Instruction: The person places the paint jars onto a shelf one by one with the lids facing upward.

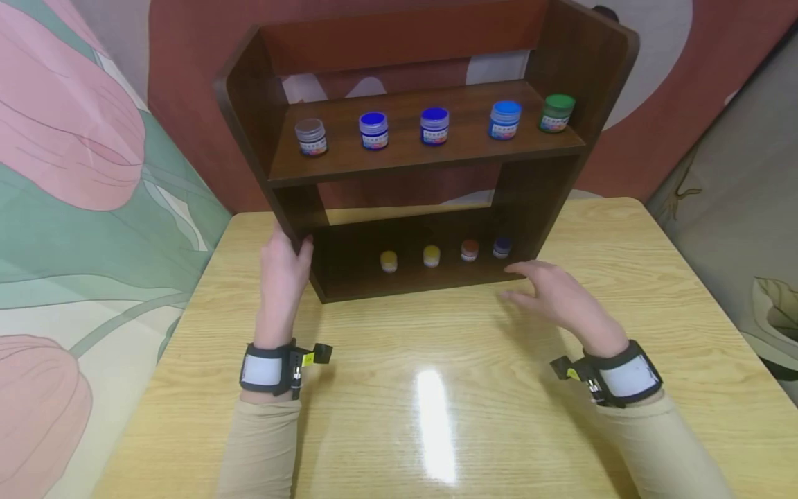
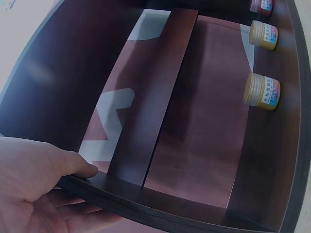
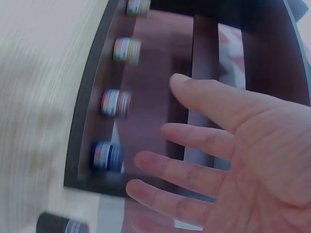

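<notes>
A dark brown two-tier shelf (image 1: 427,170) stands on the table. My left hand (image 1: 283,270) grips its left side panel, thumb on the inner face and fingers outside, as the left wrist view shows. My right hand (image 1: 555,294) is at the lower right front corner with fingers spread and nothing held. On the lower board are two yellow paint jars (image 1: 431,256), a reddish-brown paint jar (image 1: 470,250) and a dark blue paint jar (image 1: 501,247), the last closest to my right fingertips. The upper board bears a clear-lidded jar (image 1: 311,137), blue paint jars (image 1: 434,126) and a green paint jar (image 1: 556,114).
The light wooden table (image 1: 374,402) extends in front of the shelf, with a bright glare on it. Patterned cloth (image 1: 93,229) hangs behind and to the left, and grey cloth (image 1: 736,208) at the right. A dark cylindrical thing (image 3: 56,223) shows low in the right wrist view.
</notes>
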A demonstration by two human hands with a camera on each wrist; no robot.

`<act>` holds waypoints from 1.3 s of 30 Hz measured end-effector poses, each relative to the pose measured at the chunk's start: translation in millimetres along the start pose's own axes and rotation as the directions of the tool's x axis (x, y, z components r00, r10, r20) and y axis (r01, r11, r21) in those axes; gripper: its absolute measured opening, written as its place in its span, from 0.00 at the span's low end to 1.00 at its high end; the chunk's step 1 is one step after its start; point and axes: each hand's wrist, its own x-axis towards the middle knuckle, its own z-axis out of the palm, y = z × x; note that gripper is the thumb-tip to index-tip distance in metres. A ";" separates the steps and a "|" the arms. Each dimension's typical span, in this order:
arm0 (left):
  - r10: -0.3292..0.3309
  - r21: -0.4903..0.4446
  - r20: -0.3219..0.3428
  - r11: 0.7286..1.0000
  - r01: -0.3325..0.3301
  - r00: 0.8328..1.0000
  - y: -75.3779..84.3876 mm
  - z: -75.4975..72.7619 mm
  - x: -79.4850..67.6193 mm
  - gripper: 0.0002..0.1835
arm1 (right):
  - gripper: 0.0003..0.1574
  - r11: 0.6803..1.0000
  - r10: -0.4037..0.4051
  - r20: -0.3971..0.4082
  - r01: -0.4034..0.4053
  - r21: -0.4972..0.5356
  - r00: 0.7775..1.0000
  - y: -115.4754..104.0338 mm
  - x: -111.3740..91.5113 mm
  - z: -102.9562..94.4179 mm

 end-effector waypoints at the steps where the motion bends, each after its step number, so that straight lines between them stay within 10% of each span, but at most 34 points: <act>1: 0.000 0.000 0.000 1.000 0.000 1.000 0.0 -0.1 -0.1 0.20 | 0.35 1.000 0.010 -0.001 -0.010 -0.001 1.000 4.2 -2.1 -1.0; 14: -0.003 0.006 0.006 1.000 0.003 1.000 0.1 -0.4 0.0 0.20 | 0.33 0.984 0.162 0.047 -0.158 -0.083 0.986 45.5 -8.5 -8.1; 27: 0.005 0.005 0.003 1.000 -0.005 1.000 -1.0 -0.1 0.0 0.20 | 0.22 0.997 0.031 0.090 -0.024 -0.078 0.996 67.4 -9.0 -0.4; 39: -0.002 0.012 0.000 1.000 0.002 1.000 -1.3 0.9 0.7 0.19 | 0.18 0.995 0.064 0.041 -0.061 -0.077 0.997 82.2 -8.3 2.1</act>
